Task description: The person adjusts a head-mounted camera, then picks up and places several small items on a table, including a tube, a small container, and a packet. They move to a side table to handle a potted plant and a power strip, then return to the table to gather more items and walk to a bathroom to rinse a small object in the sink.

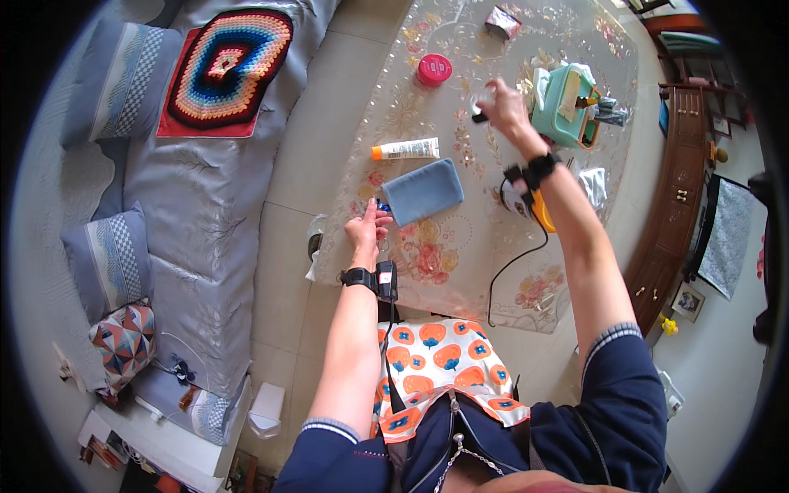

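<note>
Near the left side of the table, my left hand (pixel 367 229) has its fingers around a small shiny blue object (pixel 383 206); a thin metal ring (pixel 383 244) shows below the fingers. Most of that object is hidden. Just right of this hand lies a flat grey-blue cloth (pixel 423 191), folded or sewn as a pouch; which one I cannot tell. A white tube with an orange cap (pixel 407 149) rests above it. My right hand (pixel 506 110) grips a small clear object with a black end (pixel 479 118), partly covered by the fingers, left of a teal tissue-box organizer (pixel 556 106).
A red round jar (pixel 434 69) and a small box (pixel 503 23) stand farther back on the floral-covered table (pixel 493 271). Under my right forearm are a yellow-rimmed container (pixel 542 211) and a black cable (pixel 518 254). A grey sofa (pixel 203 185) is left, a wooden cabinet (pixel 669 203) right.
</note>
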`<state>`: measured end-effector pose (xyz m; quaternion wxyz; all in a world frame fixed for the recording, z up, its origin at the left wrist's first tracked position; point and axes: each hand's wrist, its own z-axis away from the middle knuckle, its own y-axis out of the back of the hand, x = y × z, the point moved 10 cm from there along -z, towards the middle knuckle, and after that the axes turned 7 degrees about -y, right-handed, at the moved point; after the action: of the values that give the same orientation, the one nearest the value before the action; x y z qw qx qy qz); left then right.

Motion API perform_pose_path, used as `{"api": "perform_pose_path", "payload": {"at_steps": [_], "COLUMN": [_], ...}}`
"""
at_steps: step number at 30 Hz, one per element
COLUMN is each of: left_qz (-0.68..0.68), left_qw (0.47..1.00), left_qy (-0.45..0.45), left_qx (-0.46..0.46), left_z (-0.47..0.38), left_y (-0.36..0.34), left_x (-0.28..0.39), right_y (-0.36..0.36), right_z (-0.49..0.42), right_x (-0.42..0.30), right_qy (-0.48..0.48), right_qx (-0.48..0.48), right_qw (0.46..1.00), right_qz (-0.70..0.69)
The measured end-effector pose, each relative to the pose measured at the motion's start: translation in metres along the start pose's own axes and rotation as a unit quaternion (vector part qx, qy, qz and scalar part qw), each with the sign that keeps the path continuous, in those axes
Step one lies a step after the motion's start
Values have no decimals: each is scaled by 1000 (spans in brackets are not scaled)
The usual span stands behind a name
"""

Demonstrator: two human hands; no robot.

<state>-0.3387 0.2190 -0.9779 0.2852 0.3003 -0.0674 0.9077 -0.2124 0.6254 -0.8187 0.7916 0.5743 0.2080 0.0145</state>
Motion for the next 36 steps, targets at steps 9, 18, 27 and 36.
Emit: {"api": "perform_pose_path", "payload": {"at_steps": [9, 18, 27, 36], "left_qz": [86, 297, 413, 559], "left_qw": [965, 880, 855, 728], "left_qy": [-32, -163, -263, -392], "left_qx": [-246, -332, -171, -64], "left_z": [118, 447, 629, 692], "left_y": [23, 138, 283, 550], "left_x": [16, 79, 48, 62], "right_y": [65, 175, 250, 224], "right_z": [310, 570, 824, 1029], "right_x": [-132, -307, -412, -601], "right_qy": [169, 443, 695, 807], "right_qx": [-150, -287, -315, -260], "right_qw": [972, 847, 646, 529], "right_qz": [-72, -62, 24, -33]}}
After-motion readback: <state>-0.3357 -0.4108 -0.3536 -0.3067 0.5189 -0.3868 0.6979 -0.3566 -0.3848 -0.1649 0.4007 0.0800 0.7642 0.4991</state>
